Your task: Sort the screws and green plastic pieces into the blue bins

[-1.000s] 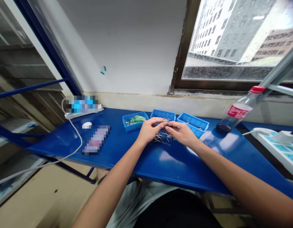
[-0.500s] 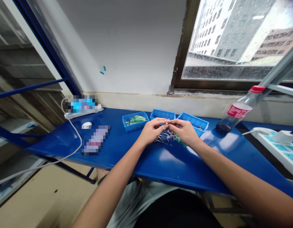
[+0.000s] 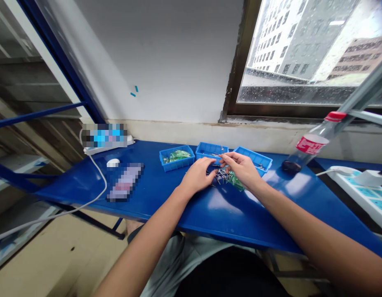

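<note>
My right hand (image 3: pixel 242 168) pinches a thin silver screw-like piece (image 3: pixel 222 149), which stands up from the fingertips in front of the middle blue bin (image 3: pixel 212 147). My left hand (image 3: pixel 195 176) is open, its thumb and fingers apart, at the left side of a loose pile of small silver metal pieces (image 3: pixel 221 176). Green pieces (image 3: pixel 236 181) lie at the pile's right, partly under my right hand. The right blue bin (image 3: pixel 255 156) is partly covered by that hand and has a few small metal pieces in it.
A left blue bin (image 3: pixel 178 166) holds green items. A cola bottle (image 3: pixel 311 142) leans at the right, near a white power strip (image 3: pixel 364 189). On the left are a white round object (image 3: pixel 113 163), a blurred-out flat item (image 3: pixel 125 181) and a white cable (image 3: pixel 101 177).
My hands were together at the fingertips over the pile. Now they are apart: the left has dropped slightly toward the pile, and the right holds the metal piece upright.
</note>
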### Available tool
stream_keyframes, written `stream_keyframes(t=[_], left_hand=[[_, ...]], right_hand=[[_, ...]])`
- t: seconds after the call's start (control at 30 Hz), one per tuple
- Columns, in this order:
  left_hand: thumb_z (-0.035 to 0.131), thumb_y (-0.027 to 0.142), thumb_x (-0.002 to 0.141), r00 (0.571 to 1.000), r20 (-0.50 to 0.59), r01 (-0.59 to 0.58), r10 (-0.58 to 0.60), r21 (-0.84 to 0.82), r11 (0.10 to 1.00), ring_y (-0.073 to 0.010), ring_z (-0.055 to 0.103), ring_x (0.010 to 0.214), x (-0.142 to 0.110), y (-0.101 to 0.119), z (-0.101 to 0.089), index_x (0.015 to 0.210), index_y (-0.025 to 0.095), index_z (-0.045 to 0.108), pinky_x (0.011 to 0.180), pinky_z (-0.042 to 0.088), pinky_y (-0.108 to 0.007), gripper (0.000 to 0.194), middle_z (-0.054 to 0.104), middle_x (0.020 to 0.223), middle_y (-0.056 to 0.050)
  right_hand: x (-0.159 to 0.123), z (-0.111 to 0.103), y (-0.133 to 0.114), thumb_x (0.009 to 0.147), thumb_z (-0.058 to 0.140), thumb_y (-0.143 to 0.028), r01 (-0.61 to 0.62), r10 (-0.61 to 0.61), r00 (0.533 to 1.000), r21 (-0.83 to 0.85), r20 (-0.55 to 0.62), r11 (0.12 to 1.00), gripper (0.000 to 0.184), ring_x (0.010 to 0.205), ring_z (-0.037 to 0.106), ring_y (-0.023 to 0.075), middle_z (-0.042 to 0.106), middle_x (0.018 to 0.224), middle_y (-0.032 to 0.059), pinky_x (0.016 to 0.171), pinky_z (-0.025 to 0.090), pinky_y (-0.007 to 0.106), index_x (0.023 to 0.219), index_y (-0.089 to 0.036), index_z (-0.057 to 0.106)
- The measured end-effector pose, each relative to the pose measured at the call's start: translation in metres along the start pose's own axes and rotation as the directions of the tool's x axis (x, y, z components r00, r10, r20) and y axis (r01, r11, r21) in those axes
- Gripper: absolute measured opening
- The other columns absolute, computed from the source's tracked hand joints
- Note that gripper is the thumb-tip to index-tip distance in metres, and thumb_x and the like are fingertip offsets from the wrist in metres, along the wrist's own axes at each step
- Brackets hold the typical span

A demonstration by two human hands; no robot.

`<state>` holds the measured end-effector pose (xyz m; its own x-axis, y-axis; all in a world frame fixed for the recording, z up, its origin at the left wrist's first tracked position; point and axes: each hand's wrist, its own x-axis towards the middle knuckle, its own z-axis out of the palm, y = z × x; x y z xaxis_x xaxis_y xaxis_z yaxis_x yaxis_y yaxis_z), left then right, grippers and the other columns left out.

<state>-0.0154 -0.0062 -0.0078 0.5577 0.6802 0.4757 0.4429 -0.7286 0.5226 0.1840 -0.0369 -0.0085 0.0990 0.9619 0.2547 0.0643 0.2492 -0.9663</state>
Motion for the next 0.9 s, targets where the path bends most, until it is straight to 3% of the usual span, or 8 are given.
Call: stream_keyframes(t=[0.1,0.2,0.4,0.73,0.9], left_hand=[[0.068,0.039,0.098,0.986,0.131,-0.121,0.108,0.095,0.988,-0.0324,0.061,0.134,-0.002,0.001,0.003,0.132,0.019,0.072,0.117,0.05,-0.049,0.04,0.069,0.141,-0.014],[0.071,0.048,0.096,0.967,0.216,-0.166,0.133,0.14,0.976,-0.0333,0.059,0.138,-0.003,0.002,0.005,0.136,0.021,0.071,0.118,0.047,-0.049,0.049,0.066,0.146,-0.013],[0.069,0.037,0.098,0.953,0.294,-0.138,0.078,0.188,0.972,-0.029,0.067,0.127,-0.001,-0.002,0.006,0.124,0.022,0.077,0.111,0.052,-0.042,0.031,0.073,0.136,-0.009],[0.068,0.01,0.087,0.992,0.122,-0.039,0.027,0.102,0.994,-0.026,0.075,0.102,0.002,-0.011,0.007,0.115,0.019,0.079,0.093,0.06,-0.037,0.032,0.079,0.114,-0.01],[0.065,0.008,0.09,0.998,-0.029,0.054,-0.056,-0.074,0.996,-0.0235,0.078,0.098,0.004,-0.006,0.002,0.111,0.02,0.078,0.096,0.061,-0.038,0.027,0.081,0.113,-0.008]], right_hand=[[0.003,-0.004,0.003,0.085,0.078,-0.065,-0.05,0.049,0.998,-0.038,-0.03,0.998,0.047,0.068,0.064,0.0172,0.076,0.088,0.0089,0.051,0.047,0.027,0.095,-0.019,0.078],[0.006,-0.008,0.007,0.085,0.075,-0.071,-0.115,0.11,0.992,-0.088,-0.067,0.989,0.053,0.06,0.059,0.0152,0.075,0.081,0.0087,0.046,0.041,0.026,0.09,-0.018,0.078],[0.004,-0.011,0.005,0.088,0.07,-0.073,-0.05,0.044,0.998,-0.13,-0.05,0.99,0.056,0.06,0.059,0.0153,0.074,0.079,0.0074,0.048,0.04,0.026,0.091,-0.018,0.078],[0.002,-0.009,0.005,0.091,0.068,-0.072,-0.03,0.027,0.999,-0.158,-0.017,0.987,0.053,0.06,0.058,0.0155,0.072,0.074,0.0053,0.049,0.04,0.026,0.092,-0.02,0.078],[0.001,-0.008,0.002,0.091,0.068,-0.071,-0.013,0.011,1.0,-0.182,-0.014,0.983,0.053,0.061,0.061,0.0166,0.075,0.079,0.0068,0.049,0.043,0.027,0.093,-0.019,0.078]])
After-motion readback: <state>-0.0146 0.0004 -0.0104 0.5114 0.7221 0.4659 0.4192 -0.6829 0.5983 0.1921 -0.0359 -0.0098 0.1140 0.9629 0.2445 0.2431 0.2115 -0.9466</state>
